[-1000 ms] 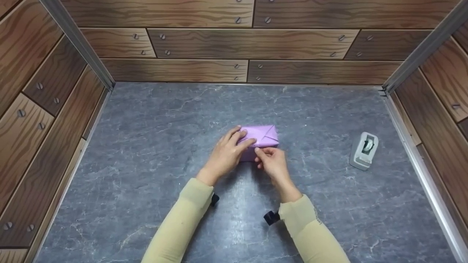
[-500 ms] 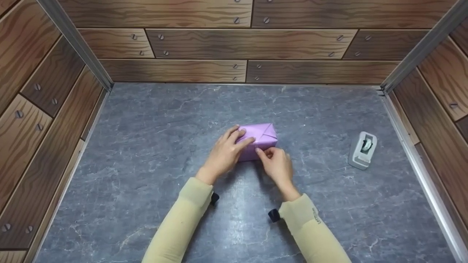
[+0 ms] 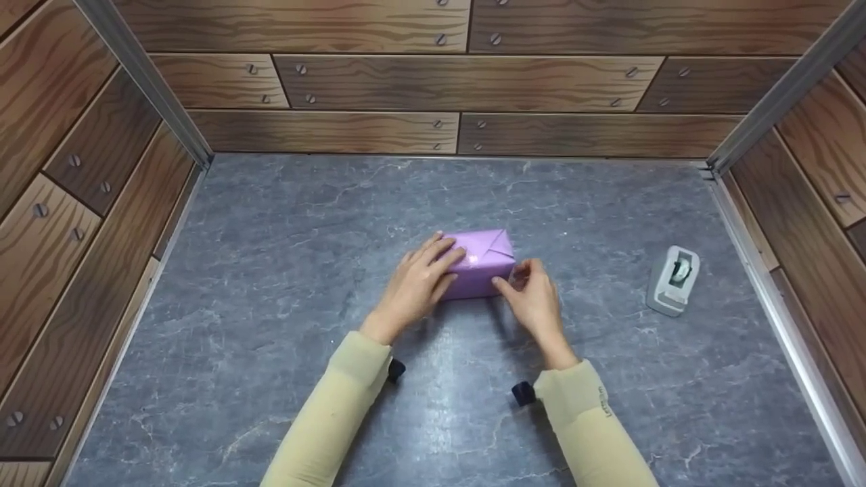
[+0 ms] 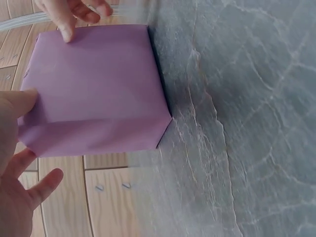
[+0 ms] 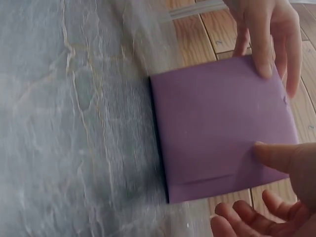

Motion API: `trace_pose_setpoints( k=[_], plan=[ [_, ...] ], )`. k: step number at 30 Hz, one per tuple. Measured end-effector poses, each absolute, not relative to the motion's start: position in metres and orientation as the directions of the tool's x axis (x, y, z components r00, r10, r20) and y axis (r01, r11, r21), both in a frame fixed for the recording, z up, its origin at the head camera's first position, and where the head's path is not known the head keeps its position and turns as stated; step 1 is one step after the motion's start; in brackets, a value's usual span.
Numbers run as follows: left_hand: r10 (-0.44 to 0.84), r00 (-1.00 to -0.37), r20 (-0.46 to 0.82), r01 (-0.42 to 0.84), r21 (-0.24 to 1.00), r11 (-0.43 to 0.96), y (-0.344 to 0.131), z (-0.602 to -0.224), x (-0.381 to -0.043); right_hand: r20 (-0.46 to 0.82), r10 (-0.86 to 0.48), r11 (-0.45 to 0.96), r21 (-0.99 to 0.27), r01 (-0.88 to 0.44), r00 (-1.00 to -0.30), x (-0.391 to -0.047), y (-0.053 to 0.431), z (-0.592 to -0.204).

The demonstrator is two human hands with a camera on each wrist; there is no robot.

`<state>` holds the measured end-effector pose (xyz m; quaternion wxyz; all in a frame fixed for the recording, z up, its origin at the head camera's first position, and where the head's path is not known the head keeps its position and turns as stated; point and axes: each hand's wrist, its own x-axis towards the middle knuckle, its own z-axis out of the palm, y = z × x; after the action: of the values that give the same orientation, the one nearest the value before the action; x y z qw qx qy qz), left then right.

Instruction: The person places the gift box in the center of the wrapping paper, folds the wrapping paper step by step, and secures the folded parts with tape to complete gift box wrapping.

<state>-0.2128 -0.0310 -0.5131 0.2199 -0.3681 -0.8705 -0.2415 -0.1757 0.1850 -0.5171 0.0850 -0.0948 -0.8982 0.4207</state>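
A box wrapped in purple paper stands on the table, folded flap edges showing on its top at the right. My left hand holds its left end, fingers over the top and thumb on the near face. My right hand is at the right end; its thumb touches the near face by the corner. In the right wrist view the right hand's other fingers are loosely bent beyond the box's end, with a gap to the paper. The left wrist view shows the near face of the purple box smooth, with a crease along one end.
A grey tape dispenser with a roll of tape stands to the right on the grey marbled table. Wood-patterned panels wall the back and both sides, and metal rails edge the table.
My right hand has slid right along the near face, from the middle to the right corner, and its fingers have spread. The left thumb has come down from the top edge onto the near face.
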Motion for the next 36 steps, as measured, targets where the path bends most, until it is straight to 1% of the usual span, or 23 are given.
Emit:
trace_pose_setpoints(
  k=[3, 6, 11, 12, 15, 17, 19, 23, 27, 31, 36],
  plan=[
    [0.484, -0.652, 0.584, 0.725, 0.294, 0.622, -0.032, -0.514, -0.212, 0.100, 0.213, 0.520, -0.854, 0.026, -0.972, -0.179, 0.189, -0.520],
    [0.421, -0.700, 0.577, 0.680, 0.358, 0.640, -0.033, -0.516, -0.209, 0.120, 0.183, 0.439, -0.898, -0.028, -0.976, -0.181, 0.193, -0.524],
    [0.341, -0.805, 0.485, 0.576, 0.507, 0.641, -0.032, -0.522, -0.203, 0.149, 0.133, 0.404, -0.911, -0.083, -0.980, -0.182, 0.200, -0.530],
    [0.331, -0.823, 0.462, 0.556, 0.534, 0.637, -0.031, -0.522, -0.202, 0.152, 0.124, 0.398, -0.913, -0.091, -0.981, -0.180, 0.199, -0.526],
    [0.304, -0.857, 0.416, 0.510, 0.599, 0.617, -0.030, -0.524, -0.199, 0.166, 0.109, 0.362, -0.925, -0.117, -0.980, -0.180, 0.200, -0.529],
    [0.289, -0.867, 0.405, 0.493, 0.626, 0.604, -0.029, -0.524, -0.199, 0.165, 0.114, 0.341, -0.933, -0.117, -0.980, -0.180, 0.200, -0.529],
    [0.268, -0.869, 0.415, 0.489, 0.648, 0.583, -0.030, -0.524, -0.199, 0.167, 0.127, 0.344, -0.932, -0.115, -0.978, -0.182, 0.200, -0.534],
    [0.213, -0.870, 0.444, 0.481, 0.676, 0.559, -0.030, -0.522, -0.200, 0.188, 0.145, 0.364, -0.923, -0.124, -0.971, -0.182, 0.198, -0.532],
    [0.174, -0.874, 0.454, 0.468, 0.688, 0.554, -0.030, -0.521, -0.201, 0.193, 0.165, 0.331, -0.935, -0.130, -0.967, -0.182, 0.197, -0.529],
    [0.185, -0.874, 0.449, 0.471, 0.694, 0.544, -0.030, -0.522, -0.203, 0.152, 0.193, 0.336, -0.938, -0.081, -0.969, -0.182, 0.195, -0.527],
    [0.230, -0.883, 0.409, 0.467, 0.710, 0.528, -0.030, -0.526, -0.207, 0.127, 0.213, 0.395, -0.918, -0.034, -0.969, -0.185, 0.194, -0.527]
  ],
)
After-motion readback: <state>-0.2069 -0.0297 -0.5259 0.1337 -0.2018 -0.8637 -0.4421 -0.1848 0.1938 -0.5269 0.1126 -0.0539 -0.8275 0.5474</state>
